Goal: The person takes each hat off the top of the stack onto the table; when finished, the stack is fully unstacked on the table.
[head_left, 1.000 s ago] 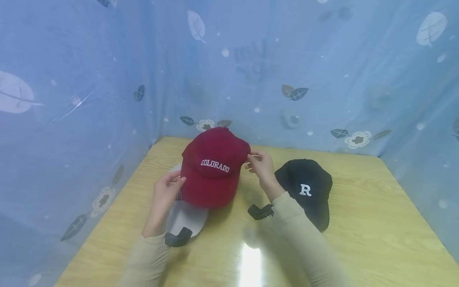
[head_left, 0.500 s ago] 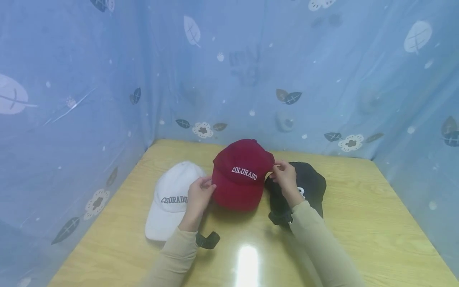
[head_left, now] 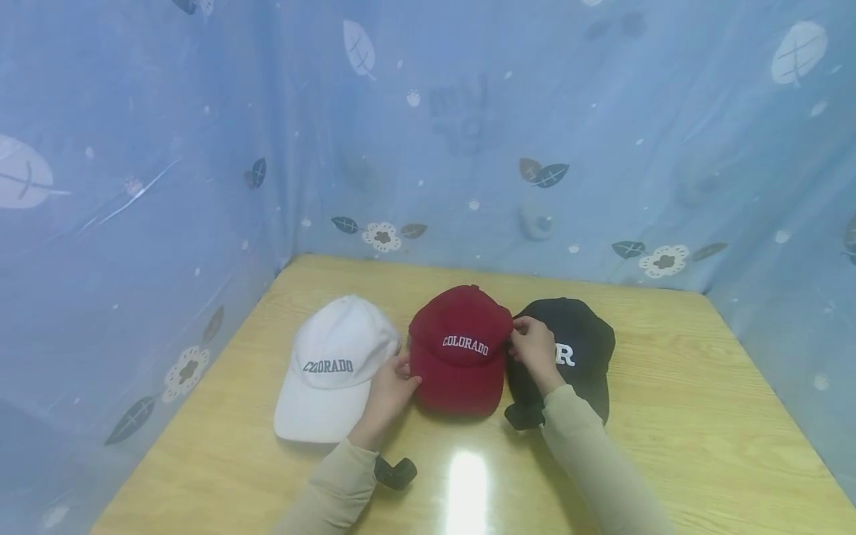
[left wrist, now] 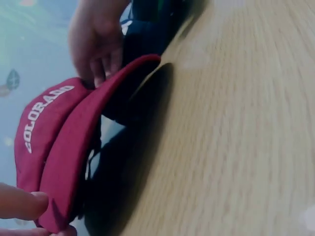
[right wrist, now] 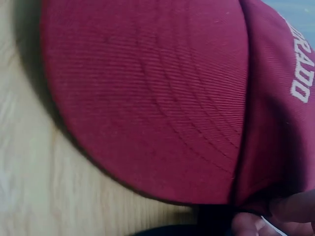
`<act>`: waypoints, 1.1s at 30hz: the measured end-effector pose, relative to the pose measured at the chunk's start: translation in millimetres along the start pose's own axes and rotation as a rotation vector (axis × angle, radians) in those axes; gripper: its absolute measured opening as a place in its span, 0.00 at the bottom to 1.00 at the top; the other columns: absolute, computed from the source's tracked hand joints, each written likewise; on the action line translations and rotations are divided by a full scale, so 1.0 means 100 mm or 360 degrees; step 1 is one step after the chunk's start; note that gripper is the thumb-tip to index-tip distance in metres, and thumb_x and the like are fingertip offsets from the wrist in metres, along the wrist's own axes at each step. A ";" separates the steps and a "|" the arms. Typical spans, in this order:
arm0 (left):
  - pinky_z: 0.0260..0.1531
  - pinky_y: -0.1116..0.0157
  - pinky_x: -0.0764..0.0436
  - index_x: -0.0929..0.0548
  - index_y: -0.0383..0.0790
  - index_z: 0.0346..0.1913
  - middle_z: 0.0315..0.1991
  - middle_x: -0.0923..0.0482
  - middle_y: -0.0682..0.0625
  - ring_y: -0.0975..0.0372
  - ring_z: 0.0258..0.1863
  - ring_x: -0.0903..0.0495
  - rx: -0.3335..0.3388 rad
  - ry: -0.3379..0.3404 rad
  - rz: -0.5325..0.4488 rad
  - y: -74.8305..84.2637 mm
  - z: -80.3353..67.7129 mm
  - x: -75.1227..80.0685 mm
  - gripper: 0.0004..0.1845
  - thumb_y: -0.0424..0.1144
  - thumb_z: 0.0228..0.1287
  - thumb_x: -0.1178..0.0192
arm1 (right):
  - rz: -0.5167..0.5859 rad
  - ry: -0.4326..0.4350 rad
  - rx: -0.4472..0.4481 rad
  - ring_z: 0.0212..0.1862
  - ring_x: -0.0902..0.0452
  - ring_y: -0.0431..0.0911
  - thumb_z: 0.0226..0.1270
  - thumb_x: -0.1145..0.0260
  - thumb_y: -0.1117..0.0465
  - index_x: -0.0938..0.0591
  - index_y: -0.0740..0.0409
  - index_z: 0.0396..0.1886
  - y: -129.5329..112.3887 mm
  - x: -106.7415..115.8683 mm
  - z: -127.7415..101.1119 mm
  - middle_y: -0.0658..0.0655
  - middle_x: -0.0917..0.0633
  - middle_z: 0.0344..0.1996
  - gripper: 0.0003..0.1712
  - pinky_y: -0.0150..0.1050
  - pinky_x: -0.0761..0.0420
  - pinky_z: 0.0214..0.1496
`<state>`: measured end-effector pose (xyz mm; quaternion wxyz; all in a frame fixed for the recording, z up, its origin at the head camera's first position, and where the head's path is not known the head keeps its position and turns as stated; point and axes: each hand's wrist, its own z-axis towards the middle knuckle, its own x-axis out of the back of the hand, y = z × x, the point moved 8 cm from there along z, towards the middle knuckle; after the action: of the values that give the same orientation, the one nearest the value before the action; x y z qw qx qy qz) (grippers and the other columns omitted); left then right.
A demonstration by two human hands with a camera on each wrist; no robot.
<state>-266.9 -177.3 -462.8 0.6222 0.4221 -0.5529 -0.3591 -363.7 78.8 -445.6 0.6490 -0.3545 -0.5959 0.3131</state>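
A dark red baseball cap (head_left: pixel 456 386) lettered COLORADO is between a white cap and a black cap, its brim toward me. My left hand (head_left: pixel 390 394) pinches the left edge of its brim; in the left wrist view the thumb (left wrist: pixel 24 202) lies on top of the brim and fingers show under it. My right hand (head_left: pixel 536 349) pinches the cap's right side, where crown and brim meet. In the left wrist view the brim stands over a dark shadow on the wood. The right wrist view is mostly filled by the stitched brim (right wrist: pixel 147 98).
The white cap (head_left: pixel 321 412) lettered COLORADO lies left, partly behind my left hand. The black cap (head_left: pixel 588 334) with a white R lies right, overlapped by my right hand. All are on a wooden table (head_left: pixel 702 416), with blue patterned sheeting (head_left: pixel 428 134) around it.
Both hands have carried the red cap rightward from over the white cap, then lowered it between the white and black caps. The white cap has come into fuller view.
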 end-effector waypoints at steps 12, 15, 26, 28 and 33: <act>0.44 0.54 0.22 0.30 0.24 0.57 0.53 0.28 0.30 0.44 0.47 0.22 -0.0101 -0.0138 0.0076 0.15 -0.15 0.25 0.25 0.33 0.59 0.41 | -0.0093 0.0168 0.0200 0.24 0.22 0.46 0.66 0.43 0.61 0.21 0.62 0.46 -0.29 0.10 -0.07 0.62 0.16 0.36 0.13 0.37 0.24 0.27; 0.41 0.57 0.20 0.27 0.27 0.55 0.53 0.26 0.35 0.46 0.46 0.21 -0.0094 -0.0047 0.0089 0.23 -0.19 0.53 0.22 0.35 0.60 0.40 | 0.0003 0.0204 0.0240 0.27 0.21 0.49 0.66 0.44 0.62 0.21 0.62 0.47 -0.42 0.15 -0.08 0.63 0.17 0.37 0.14 0.36 0.24 0.27; 0.48 0.51 0.25 0.28 0.34 0.58 0.51 0.24 0.36 0.45 0.48 0.23 0.0096 0.0308 0.0297 0.11 -0.37 1.64 0.21 0.41 0.65 0.45 | 0.0602 -0.0203 0.0143 0.29 0.22 0.48 0.66 0.41 0.62 0.21 0.62 0.48 -0.94 -0.45 -0.25 0.63 0.18 0.38 0.13 0.35 0.21 0.28; 0.49 0.50 0.26 0.29 0.35 0.59 0.52 0.25 0.35 0.44 0.49 0.24 0.0137 0.0336 0.0306 0.01 -0.41 1.77 0.22 0.42 0.66 0.47 | 0.0660 -0.0284 0.0128 0.28 0.22 0.47 0.65 0.40 0.63 0.21 0.63 0.48 -1.00 -0.64 -0.30 0.63 0.17 0.38 0.13 0.38 0.20 0.29; 0.49 0.51 0.25 0.32 0.33 0.62 0.56 0.29 0.33 0.43 0.52 0.26 0.0278 0.0333 0.0275 -0.27 -0.51 1.94 0.26 0.47 0.67 0.49 | 0.0562 -0.0403 0.0083 0.30 0.20 0.50 0.63 0.39 0.63 0.20 0.62 0.47 -1.08 -1.05 -0.38 0.60 0.16 0.37 0.14 0.38 0.19 0.29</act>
<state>-190.7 -358.7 -414.6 0.6659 0.4607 -0.5484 -0.2088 -337.5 -70.9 -415.4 0.5129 -0.3944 -0.5930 0.4792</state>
